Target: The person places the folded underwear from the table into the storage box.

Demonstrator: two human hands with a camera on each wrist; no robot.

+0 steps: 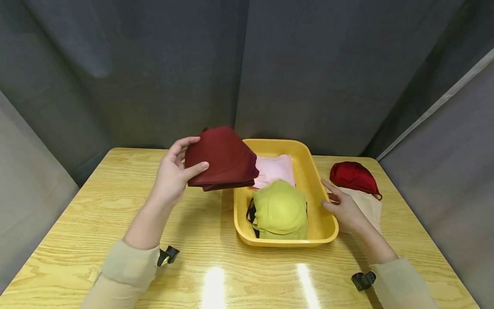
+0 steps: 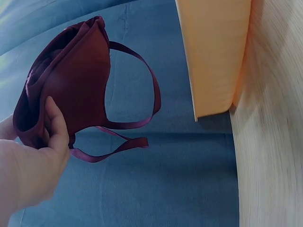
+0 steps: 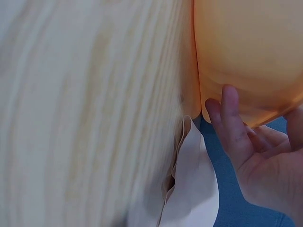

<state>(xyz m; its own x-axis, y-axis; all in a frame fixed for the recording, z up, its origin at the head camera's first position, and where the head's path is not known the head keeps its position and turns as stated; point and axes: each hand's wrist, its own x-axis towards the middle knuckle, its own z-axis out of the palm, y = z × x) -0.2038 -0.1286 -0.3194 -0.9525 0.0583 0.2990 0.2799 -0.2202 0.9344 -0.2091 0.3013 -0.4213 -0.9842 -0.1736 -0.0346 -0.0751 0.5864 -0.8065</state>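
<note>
My left hand (image 1: 171, 174) grips a folded dark red bra (image 1: 221, 156) by its left side, thumb on the near face and fingers behind. The bra is up in the air beside the yellow plastic tub (image 1: 322, 214) and overlaps its left rim in the head view. Loose straps (image 2: 156, 99) hang from the bra in the left wrist view. At the tub's right side, my right hand (image 1: 347, 210) has its fingers extended right by the rim and outer wall. Inside the tub sit a yellow-green bra (image 1: 279, 210) in front and a pink one (image 1: 275, 169) behind it.
To the tub's right lie a bright red bra (image 1: 353, 177) and a beige one (image 1: 368, 206), the latter partly behind my right hand. Black straps (image 1: 251, 212) show beside the yellow-green bra. Dark curtains (image 1: 173, 73) hang behind the wooden table (image 1: 88, 206).
</note>
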